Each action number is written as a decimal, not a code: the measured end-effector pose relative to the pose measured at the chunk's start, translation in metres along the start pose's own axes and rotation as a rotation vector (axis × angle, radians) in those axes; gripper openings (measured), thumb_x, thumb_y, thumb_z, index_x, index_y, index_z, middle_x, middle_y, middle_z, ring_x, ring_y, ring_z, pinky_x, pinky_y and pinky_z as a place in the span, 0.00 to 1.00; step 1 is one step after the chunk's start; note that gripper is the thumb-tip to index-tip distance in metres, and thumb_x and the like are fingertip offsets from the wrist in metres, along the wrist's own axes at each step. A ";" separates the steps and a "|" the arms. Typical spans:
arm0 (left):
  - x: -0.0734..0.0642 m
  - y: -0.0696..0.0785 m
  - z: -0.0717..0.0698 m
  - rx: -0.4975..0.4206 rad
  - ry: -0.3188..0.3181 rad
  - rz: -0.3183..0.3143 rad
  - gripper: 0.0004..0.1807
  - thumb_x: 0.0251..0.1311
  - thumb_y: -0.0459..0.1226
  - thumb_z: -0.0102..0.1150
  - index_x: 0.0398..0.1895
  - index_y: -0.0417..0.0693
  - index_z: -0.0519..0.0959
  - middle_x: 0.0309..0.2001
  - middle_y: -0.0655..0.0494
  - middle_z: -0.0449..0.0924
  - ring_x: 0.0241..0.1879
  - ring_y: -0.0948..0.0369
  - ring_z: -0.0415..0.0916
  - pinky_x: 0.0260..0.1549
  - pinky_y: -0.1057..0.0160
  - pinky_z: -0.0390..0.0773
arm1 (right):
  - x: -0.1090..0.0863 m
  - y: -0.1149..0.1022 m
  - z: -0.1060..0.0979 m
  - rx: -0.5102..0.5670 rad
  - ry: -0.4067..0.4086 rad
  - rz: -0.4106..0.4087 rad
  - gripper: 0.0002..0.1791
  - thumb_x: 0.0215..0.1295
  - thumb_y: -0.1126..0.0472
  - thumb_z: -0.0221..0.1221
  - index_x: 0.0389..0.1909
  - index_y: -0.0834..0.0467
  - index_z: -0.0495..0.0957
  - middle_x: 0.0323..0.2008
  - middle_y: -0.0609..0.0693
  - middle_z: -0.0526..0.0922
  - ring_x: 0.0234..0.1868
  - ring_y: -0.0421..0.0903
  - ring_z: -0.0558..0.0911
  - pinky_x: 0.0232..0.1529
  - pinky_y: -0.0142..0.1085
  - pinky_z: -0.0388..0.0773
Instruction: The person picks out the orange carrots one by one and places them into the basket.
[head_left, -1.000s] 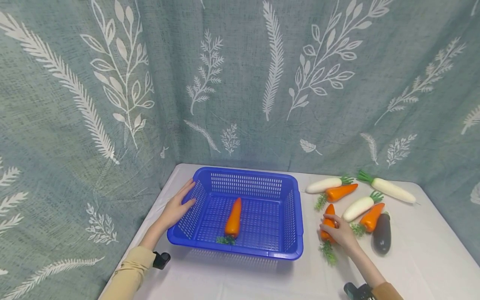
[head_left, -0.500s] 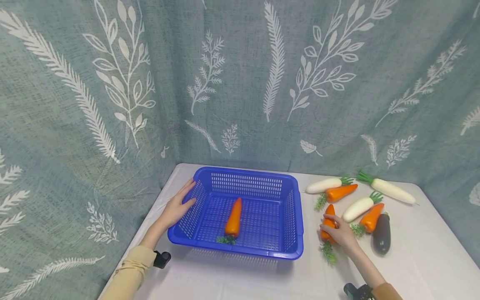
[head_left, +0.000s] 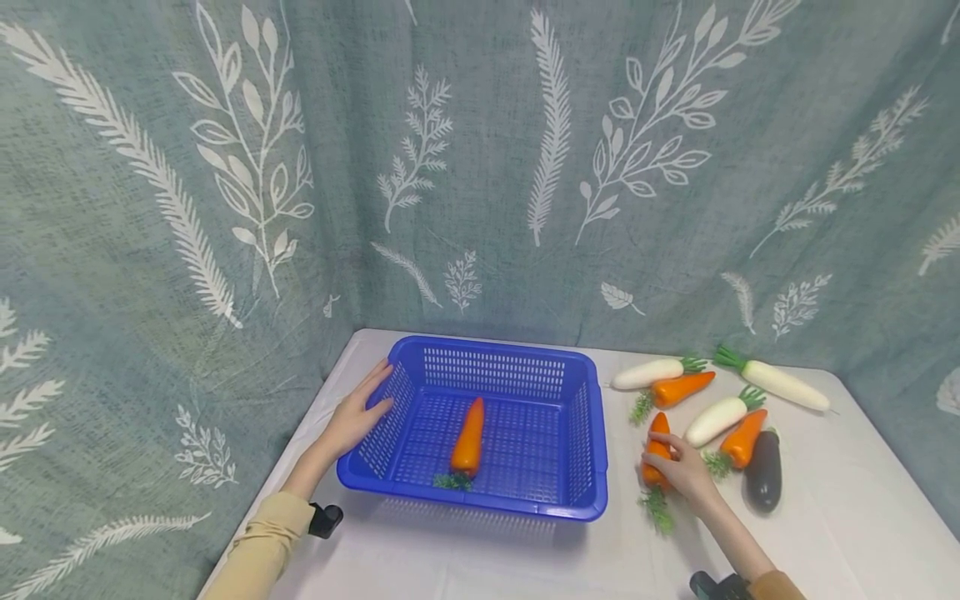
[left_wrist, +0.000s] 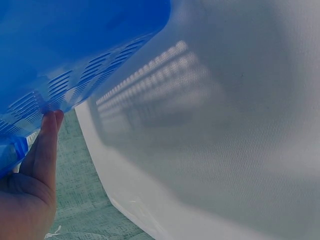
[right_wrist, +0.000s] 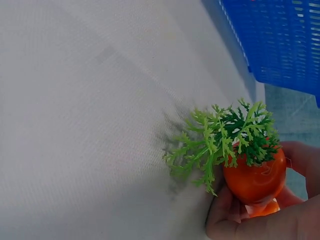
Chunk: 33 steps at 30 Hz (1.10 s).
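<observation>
My right hand point(head_left: 684, 468) grips an orange toy carrot point(head_left: 659, 425) beside the basket's right side. Its fingers lie over the carrot's body, partly hiding it. In the right wrist view, the carrot's thick end point(right_wrist: 255, 182) faces the camera, and its green leafy top point(right_wrist: 220, 137) spreads close over the white cloth. My left hand point(head_left: 360, 417) rests with straight fingers against the left side of a blue perforated basket point(head_left: 495, 503). In the left wrist view, its fingertips point(left_wrist: 50, 119) meet the outer wall. Another carrot point(head_left: 468, 437) lies inside the basket.
Right of the basket lie white radishes point(head_left: 720, 419), two more carrots point(head_left: 682, 387) and a dark eggplant point(head_left: 763, 472). The table point(head_left: 450, 558) wears a white cloth. A green leaf-patterned curtain point(head_left: 487, 167) hangs behind it and at the sides.
</observation>
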<state>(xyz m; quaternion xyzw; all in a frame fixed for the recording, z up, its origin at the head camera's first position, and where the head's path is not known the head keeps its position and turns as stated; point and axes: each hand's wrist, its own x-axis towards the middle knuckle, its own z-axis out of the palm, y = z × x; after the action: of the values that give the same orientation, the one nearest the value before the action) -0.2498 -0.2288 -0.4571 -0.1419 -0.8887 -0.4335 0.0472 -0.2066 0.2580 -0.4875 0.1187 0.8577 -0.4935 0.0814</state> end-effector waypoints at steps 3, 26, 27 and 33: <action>0.000 0.000 0.000 -0.003 -0.002 -0.008 0.30 0.68 0.29 0.48 0.72 0.31 0.57 0.75 0.37 0.48 0.73 0.39 0.45 0.69 0.41 0.49 | -0.001 0.000 -0.001 0.005 -0.007 0.004 0.28 0.69 0.62 0.54 0.66 0.71 0.63 0.64 0.76 0.60 0.59 0.69 0.66 0.60 0.57 0.69; 0.002 -0.002 0.001 -0.003 -0.011 -0.008 0.30 0.69 0.29 0.48 0.73 0.32 0.56 0.75 0.38 0.47 0.73 0.40 0.45 0.69 0.39 0.49 | -0.006 -0.014 -0.017 0.070 -0.023 0.048 0.30 0.69 0.60 0.55 0.68 0.68 0.62 0.67 0.81 0.49 0.49 0.58 0.73 0.31 0.30 0.73; 0.002 -0.002 0.001 -0.003 -0.011 -0.007 0.30 0.69 0.29 0.48 0.73 0.32 0.56 0.75 0.38 0.48 0.73 0.40 0.45 0.69 0.39 0.49 | -0.007 -0.015 -0.018 0.081 -0.024 0.052 0.30 0.69 0.60 0.55 0.68 0.67 0.62 0.68 0.81 0.48 0.43 0.53 0.75 0.28 0.29 0.72; 0.002 -0.003 0.001 -0.002 -0.009 0.000 0.30 0.69 0.30 0.49 0.72 0.32 0.57 0.75 0.37 0.48 0.73 0.40 0.45 0.69 0.40 0.49 | -0.009 -0.020 -0.024 0.114 -0.031 0.063 0.30 0.70 0.59 0.55 0.68 0.66 0.62 0.69 0.81 0.45 0.20 0.37 0.64 0.21 0.27 0.66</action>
<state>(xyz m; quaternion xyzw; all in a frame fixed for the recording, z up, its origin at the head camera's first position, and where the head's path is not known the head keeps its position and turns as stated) -0.2523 -0.2297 -0.4594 -0.1441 -0.8884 -0.4337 0.0430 -0.2041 0.2675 -0.4567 0.1424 0.8226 -0.5407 0.1033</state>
